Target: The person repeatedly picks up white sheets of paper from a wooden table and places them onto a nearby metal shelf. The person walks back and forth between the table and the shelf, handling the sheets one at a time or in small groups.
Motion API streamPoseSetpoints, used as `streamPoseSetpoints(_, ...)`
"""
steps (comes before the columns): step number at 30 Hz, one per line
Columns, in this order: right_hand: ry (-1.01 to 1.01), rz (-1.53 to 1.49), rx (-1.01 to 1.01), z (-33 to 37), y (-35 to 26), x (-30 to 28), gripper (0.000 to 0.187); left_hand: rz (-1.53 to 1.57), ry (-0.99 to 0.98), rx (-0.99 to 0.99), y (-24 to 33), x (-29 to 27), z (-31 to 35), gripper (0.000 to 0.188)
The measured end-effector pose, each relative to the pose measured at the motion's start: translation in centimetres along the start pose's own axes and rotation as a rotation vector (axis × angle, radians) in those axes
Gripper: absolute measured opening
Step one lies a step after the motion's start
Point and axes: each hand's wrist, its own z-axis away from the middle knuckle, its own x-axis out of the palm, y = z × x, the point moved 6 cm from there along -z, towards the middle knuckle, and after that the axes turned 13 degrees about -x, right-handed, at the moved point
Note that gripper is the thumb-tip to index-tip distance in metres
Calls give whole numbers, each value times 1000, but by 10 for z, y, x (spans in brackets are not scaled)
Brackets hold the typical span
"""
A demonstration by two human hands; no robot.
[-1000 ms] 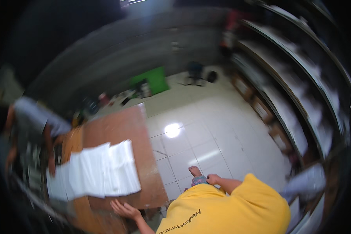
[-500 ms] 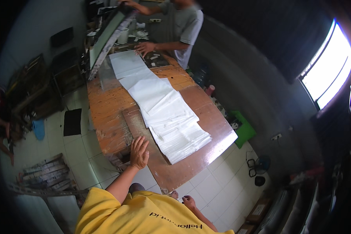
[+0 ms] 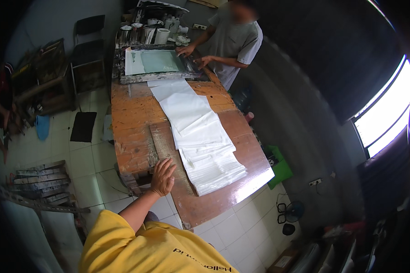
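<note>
My left hand [image 3: 163,177] lies flat on the near left edge of a brown board [image 3: 196,211], fingers stretched out and holding nothing. Just right of it, a long white sheet [image 3: 193,118] runs up the table, its near part gathered in a pleated white stack [image 3: 218,173] on the board. Whether it is cloth or plastic I cannot tell. The sheet's far end passes under a printing screen frame [image 3: 161,61] with a pale green mesh, lying flat. A co-worker's two hands [image 3: 193,55] are at that frame's right side. My right hand is out of view.
The board rests on a worn wooden table [image 3: 130,118]. Tins and a white cup [image 3: 161,36] crowd the far end. A chair [image 3: 89,50] and stacked frames [image 3: 43,184] stand at left. At right are a green container [image 3: 278,168] and a fan [image 3: 294,211] on the floor.
The co-worker has lowered the tilted screen frame flat over the sheet's far end. My left hand stays on the board. My right hand has gone out of view.
</note>
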Motion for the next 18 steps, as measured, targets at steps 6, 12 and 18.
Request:
streamPoseSetpoints(6, 13, -97, 38, 6, -42, -23, 53, -26, 2, -2, -7, -2, 4, 53)
streamPoseSetpoints(12, 120, -69, -55, 35, -122, -49, 52, -26, -11, -9, -2, -3, 2, 53)
streamPoseSetpoints(18, 88, -91, -29, 22, -97, -38, 49, -31, 2, -3, -3, -6, 3, 52)
